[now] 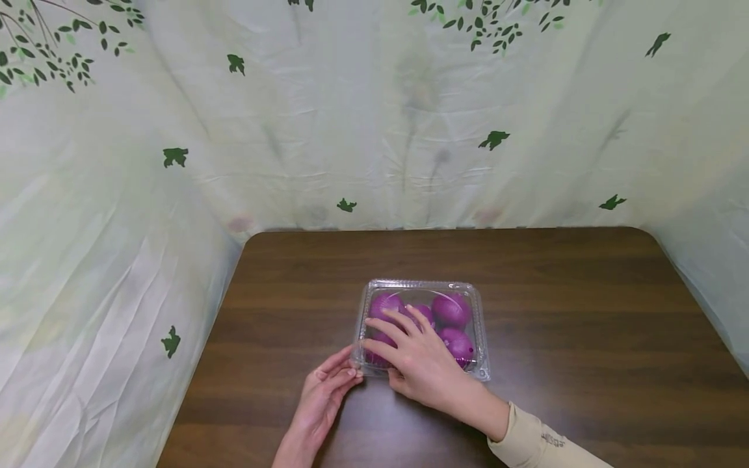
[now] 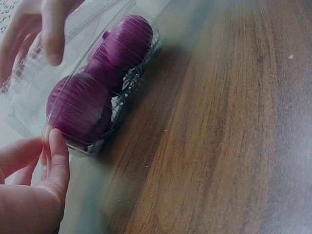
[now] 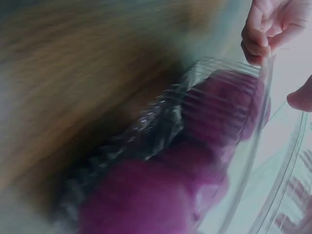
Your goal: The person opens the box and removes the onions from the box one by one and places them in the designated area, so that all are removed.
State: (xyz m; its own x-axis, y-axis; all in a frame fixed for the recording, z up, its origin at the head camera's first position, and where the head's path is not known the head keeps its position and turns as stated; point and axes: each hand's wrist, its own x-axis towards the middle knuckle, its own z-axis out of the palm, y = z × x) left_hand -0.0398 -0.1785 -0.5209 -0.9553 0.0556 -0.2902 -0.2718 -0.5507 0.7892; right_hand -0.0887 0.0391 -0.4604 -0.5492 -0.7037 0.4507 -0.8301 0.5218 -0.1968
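A clear plastic clamshell box (image 1: 482,331) sits on the table, holding several red onions (image 1: 452,311). At its near left corner my left hand (image 1: 322,398) pinches the rim between thumb and fingertips. My right hand (image 1: 430,364) lies over the lid with fingers spread and nearly straight, its thumb by the front edge. In the right wrist view, the lid's edge (image 3: 285,183) stands a little apart from the base rim (image 3: 251,168) near that thumb (image 3: 302,97). The right hand hides part of the onions on the left side.
The box stands on a brown wood-grain table (image 1: 573,338) with rounded far corners. A pale curtain (image 1: 363,117) printed with green leaves hangs behind the table and along both sides.
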